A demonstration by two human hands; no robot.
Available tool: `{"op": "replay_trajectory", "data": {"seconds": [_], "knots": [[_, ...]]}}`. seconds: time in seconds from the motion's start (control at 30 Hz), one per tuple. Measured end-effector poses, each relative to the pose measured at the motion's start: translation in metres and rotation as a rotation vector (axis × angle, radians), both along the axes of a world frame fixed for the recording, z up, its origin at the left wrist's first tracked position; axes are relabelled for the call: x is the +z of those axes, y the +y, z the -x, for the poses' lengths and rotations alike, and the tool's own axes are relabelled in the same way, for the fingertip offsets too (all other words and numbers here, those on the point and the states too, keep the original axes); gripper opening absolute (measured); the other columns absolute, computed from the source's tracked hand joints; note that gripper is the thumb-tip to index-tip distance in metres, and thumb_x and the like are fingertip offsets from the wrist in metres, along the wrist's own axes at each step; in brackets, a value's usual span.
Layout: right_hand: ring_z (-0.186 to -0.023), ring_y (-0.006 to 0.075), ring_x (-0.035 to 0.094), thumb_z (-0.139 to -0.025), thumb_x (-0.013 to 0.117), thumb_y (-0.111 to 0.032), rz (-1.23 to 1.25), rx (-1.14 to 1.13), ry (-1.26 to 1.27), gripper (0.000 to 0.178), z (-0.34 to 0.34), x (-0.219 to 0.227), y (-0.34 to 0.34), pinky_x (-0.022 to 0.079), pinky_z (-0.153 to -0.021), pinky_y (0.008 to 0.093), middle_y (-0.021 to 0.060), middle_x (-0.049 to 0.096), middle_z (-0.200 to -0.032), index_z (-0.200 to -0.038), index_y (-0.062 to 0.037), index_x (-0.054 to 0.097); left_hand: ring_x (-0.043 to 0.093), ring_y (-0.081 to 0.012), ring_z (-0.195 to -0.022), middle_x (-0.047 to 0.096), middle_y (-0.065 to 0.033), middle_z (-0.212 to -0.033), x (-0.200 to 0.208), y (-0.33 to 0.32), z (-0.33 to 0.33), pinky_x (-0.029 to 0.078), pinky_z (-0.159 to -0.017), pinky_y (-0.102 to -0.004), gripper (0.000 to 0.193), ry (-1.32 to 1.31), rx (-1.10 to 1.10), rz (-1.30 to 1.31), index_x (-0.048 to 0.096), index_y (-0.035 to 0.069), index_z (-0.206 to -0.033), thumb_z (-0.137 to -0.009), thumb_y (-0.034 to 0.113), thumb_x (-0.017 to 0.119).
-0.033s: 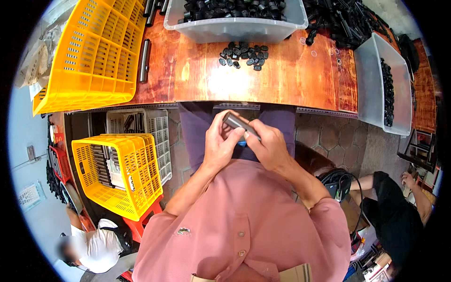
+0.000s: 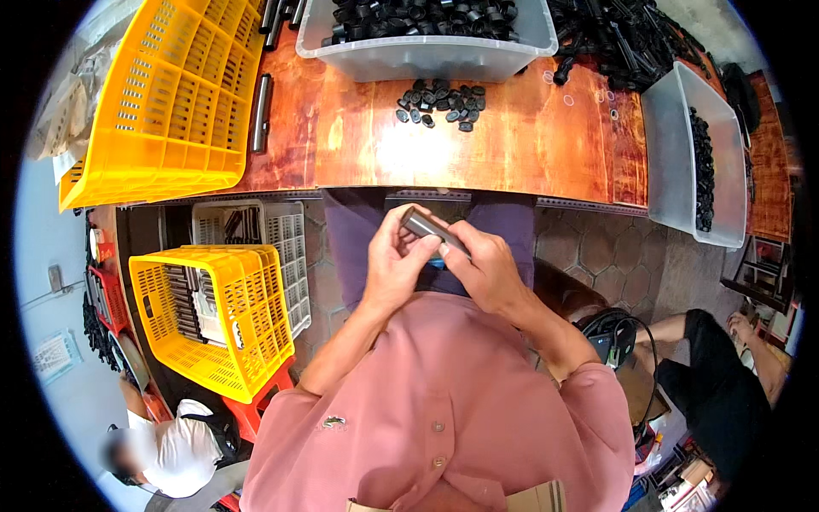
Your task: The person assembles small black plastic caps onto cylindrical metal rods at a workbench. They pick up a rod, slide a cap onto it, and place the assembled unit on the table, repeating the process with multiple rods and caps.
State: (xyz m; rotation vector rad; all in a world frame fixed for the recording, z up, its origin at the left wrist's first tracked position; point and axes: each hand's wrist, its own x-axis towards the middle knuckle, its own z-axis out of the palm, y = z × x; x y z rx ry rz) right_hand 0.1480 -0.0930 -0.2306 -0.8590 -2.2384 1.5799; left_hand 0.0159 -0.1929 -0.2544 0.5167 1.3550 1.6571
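Observation:
Above my lap, just in front of the table's near edge, both my hands hold one dark grey metal-looking tube (image 2: pixel 433 229). My left hand (image 2: pixel 395 263) is closed around its upper left end, with the thumb laid along the side. The fingers and thumb of my right hand (image 2: pixel 488 264) grip the lower right end, which they hide. The tube slants down from left to right. Under the hands a small blue patch (image 2: pixel 437 264) shows, too covered to name. On the table ahead lie several small black oval caps (image 2: pixel 442 102) in a loose cluster.
A clear bin (image 2: pixel 426 61) of black parts stands behind the caps, another clear bin (image 2: pixel 674 154) at right. Yellow crates (image 2: pixel 171 102) stand left; the lower crate (image 2: pixel 260 320) holds tubes. A dark tube (image 2: pixel 261 115) lies on the table (image 2: pixel 512 145). Two people sit behind, left and right.
The tube has turned slightly in my fingers, so more of its long side shows. My hands stay in nearly the same place around it.

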Motion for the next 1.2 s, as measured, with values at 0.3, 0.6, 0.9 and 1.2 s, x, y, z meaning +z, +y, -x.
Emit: {"op": "replay_trajectory", "data": {"seconds": [0.3,0.6,0.9,1.2], "knots": [[-0.075,0.0394,0.067,-0.084,0.067,-0.023,-0.225,0.233,-0.076,0.028,-0.009,0.026,0.024,0.051,-0.065,0.0484,0.0199,0.068,-0.082,-0.099,0.0000,0.062,0.068,-0.0303,-0.087,0.068,-0.0149,-0.094,0.058,0.000,0.056,0.052,-0.078,-0.0365,0.033,0.781,-0.609,0.301,0.066,0.001,-0.103,-0.081,0.021,0.079],[-0.070,0.0374,0.066,-0.083,0.067,-0.022,-0.268,0.356,-0.210,0.026,-0.012,0.028,0.021,0.050,-0.063,0.0479,0.0182,0.068,-0.078,-0.096,0.0000,0.065,0.065,-0.0400,-0.092,0.068,-0.0205,-0.100,0.060,0.004,0.061,0.052,-0.078,-0.0457,0.037,0.946,-0.992,0.283,0.064,0.002,-0.115,-0.092,0.032,0.066],[-0.076,0.0426,0.067,-0.084,0.055,-0.030,-0.147,0.386,-0.398,0.035,-0.028,-0.066,-0.018,0.051,-0.070,0.0535,0.0262,0.068,-0.080,-0.085,0.0032,0.066,0.062,-0.0408,-0.107,0.066,-0.0229,-0.112,-0.059,-0.046,0.027,0.049,-0.092,-0.0458,0.037,0.725,-0.920,0.381,0.063,-0.001,-0.117,-0.096,0.029,0.060],[-0.075,0.0432,0.068,-0.083,0.054,-0.029,-0.161,0.359,-0.448,0.037,-0.036,-0.091,-0.036,0.053,-0.070,0.0533,0.0281,0.068,-0.081,-0.089,0.0044,0.067,0.063,-0.0422,-0.101,0.066,-0.0224,-0.110,-0.075,-0.062,0.012,0.051,-0.088,-0.0463,0.037,0.769,-0.822,0.408,0.063,-0.002,-0.115,-0.094,0.029,0.063]]}}
